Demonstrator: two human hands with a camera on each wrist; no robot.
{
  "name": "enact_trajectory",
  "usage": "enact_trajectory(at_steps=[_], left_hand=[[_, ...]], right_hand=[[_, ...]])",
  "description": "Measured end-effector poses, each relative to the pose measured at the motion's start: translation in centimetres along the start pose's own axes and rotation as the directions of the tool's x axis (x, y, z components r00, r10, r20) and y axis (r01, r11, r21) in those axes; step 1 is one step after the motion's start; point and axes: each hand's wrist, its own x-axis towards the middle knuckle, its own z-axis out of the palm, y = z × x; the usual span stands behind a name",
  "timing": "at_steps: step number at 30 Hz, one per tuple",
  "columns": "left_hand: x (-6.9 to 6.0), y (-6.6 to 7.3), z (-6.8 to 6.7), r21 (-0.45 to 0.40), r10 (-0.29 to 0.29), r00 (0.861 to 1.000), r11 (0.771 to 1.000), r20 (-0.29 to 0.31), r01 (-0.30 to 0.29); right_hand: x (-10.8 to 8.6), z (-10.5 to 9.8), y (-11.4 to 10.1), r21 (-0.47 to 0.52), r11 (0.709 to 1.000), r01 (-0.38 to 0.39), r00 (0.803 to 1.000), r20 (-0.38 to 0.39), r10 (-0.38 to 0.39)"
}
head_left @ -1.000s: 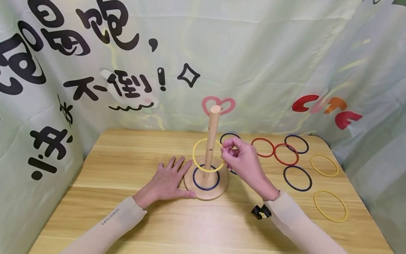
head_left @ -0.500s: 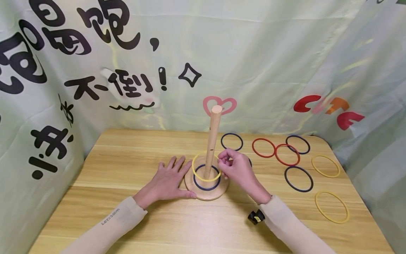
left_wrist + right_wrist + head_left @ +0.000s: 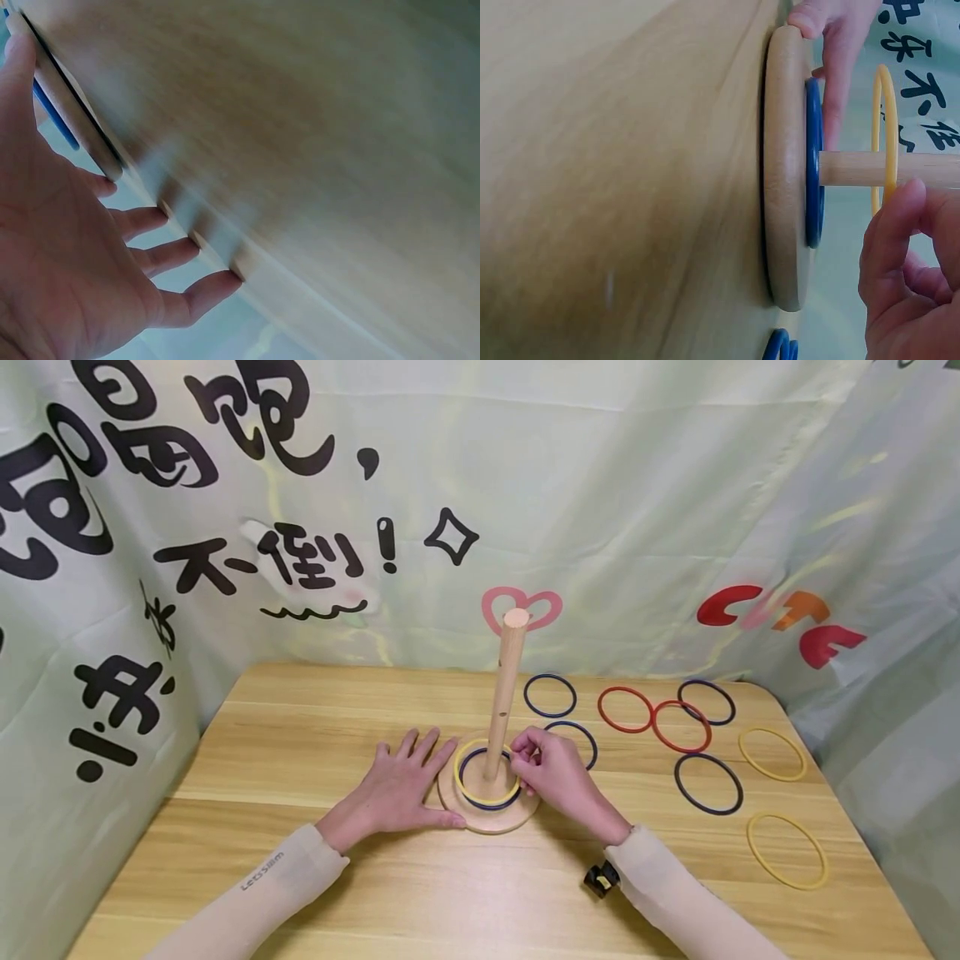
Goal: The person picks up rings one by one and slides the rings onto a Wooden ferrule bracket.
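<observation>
Angles both forearms inward from the near side, toward a round wooden base (image 3: 786,172) between the hands. Sets the left hand (image 3: 397,789) low on the counter (image 3: 285,752), palm down, fingers extended and spread, gripping nothing. Touches the near-left edge of the base with the left thumb; points the remaining left fingers away from the body, along the left side of the base. Brings the right hand (image 3: 558,781) in beside the base, raised above the counter. Pinches a yellow ring (image 3: 892,127) between right thumb and forefinger, at the side nearest that hand. Suspends the yellow ring around the wooden post (image 3: 507,677), nearly level, above and apart from a blue ring (image 3: 814,165) lying flat on the base around the same post. Includes two loose blue rings (image 3: 526,693) just beyond the right hand; farther right of that hand, two red rings (image 3: 599,703), two more blue rings (image 3: 720,813) and two loose yellow rings (image 3: 826,864).
</observation>
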Motion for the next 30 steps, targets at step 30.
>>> enact_trajectory(at_steps=[30], left_hand=[[0.0,0.2,-0.1,-0.016,-0.007,1.0,1.0,0.008,0.007]], right_hand=[[0.7,0.0,1.5,-0.036,0.993,-0.112,0.989,0.098,0.115]])
